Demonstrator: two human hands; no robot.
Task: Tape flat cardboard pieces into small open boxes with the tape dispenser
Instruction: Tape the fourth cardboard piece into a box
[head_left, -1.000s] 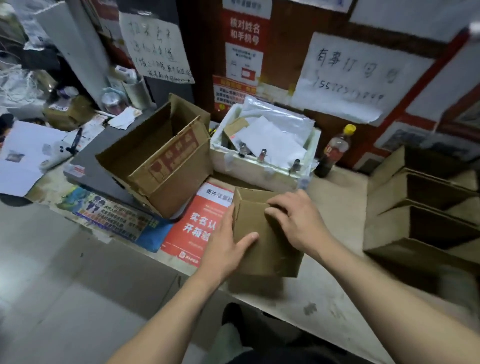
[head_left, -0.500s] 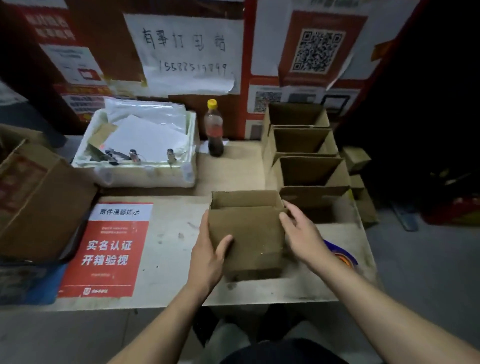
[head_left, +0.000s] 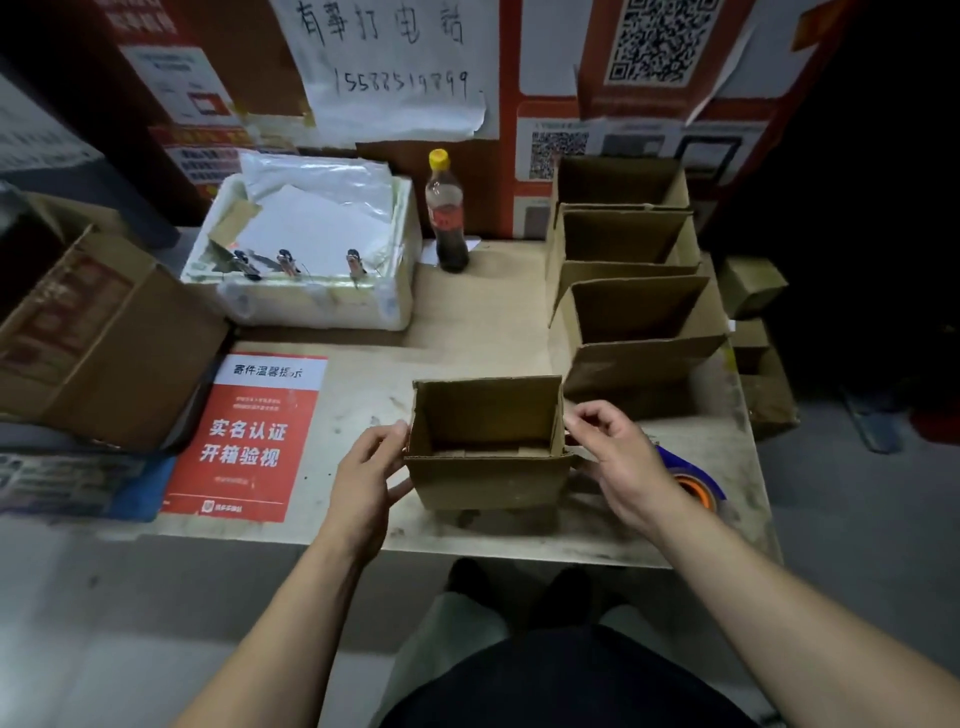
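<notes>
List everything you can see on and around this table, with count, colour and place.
small open box: one, brown, front centre, between the hands
finished open boxes: three, brown, rowed at back right
tape dispenser: one, blue and orange, behind right hand
bottle: one, dark drink, yellow cap, back centre
foam box: one, white, back left, holding papers
large carton: one, brown, far left
notice: one, red and white, flat on table
left hand: holds box's left side
right hand: pinches box's right flap
</notes>
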